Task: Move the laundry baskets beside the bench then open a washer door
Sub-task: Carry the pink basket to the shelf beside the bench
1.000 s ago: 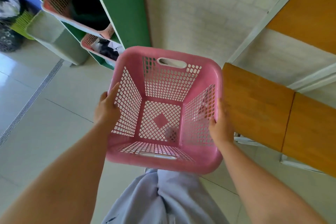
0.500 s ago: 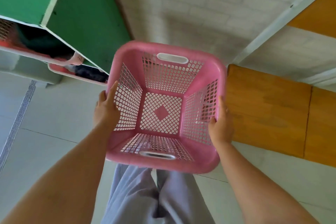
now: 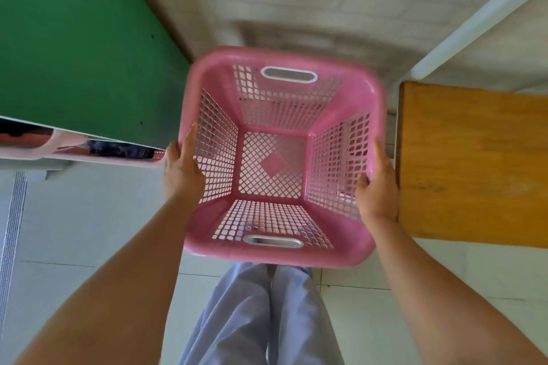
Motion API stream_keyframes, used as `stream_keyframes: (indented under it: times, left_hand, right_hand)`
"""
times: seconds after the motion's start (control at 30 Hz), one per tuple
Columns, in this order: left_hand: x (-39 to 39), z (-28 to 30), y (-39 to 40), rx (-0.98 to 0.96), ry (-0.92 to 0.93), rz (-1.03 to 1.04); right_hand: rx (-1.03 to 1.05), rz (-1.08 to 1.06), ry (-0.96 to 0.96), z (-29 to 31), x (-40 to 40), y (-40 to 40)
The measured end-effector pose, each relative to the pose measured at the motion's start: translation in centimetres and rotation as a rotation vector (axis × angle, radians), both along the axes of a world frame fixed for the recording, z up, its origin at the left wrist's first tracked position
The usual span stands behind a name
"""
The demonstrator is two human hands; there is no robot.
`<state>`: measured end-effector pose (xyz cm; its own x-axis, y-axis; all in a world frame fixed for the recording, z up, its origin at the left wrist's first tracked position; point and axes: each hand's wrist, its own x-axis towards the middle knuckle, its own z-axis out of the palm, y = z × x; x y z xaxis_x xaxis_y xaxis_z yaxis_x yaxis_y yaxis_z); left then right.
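Centrally, 1 empty pink laundry basket (image 3: pixel 281 157) is held above the tiled floor (image 3: pixel 89 216), between the green shelf unit (image 3: pixel 74 38) at upper left and the wooden bench (image 3: pixel 474 163) at right. Risk: its right rim sits just beside the bench edge and could knock it on lowering; a flat-palmed hold could also slip. The left hand (image 3: pixel 182 169) and right hand (image 3: pixel 376 184) are clamped on opposite side walls, thumbs over the rim, forearms extended.
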<state>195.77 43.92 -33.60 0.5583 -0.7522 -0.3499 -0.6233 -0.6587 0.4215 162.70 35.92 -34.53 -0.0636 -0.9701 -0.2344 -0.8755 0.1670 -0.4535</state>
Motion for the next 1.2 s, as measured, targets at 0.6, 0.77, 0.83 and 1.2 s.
stream_keyframes:
  times: [0.6, 0.77, 0.83, 1.2]
  left_hand:
    - [1.7, -6.1, -2.8, 0.038, -0.017, -0.040]
    - [0.5, -4.4, -2.8, 0.213, -0.074, -0.103]
    - [-0.2, -2.8, -2.4, 0.243, -0.050, -0.145]
    - [-6.7, 9.8, 2.5, 0.271, -0.024, -0.450]
  right_hand:
    - [0.041, 0.076, 0.205, -5.5, 2.1, -2.6]
    - [0.093, 0.122, 0.294, -3.1, 2.5, -1.2]
    - [0.105, 0.139, 0.286, -1.2, 2.5, -0.1]
    - [0.169, 0.136, 0.296, 12.2, -3.7, 9.4]
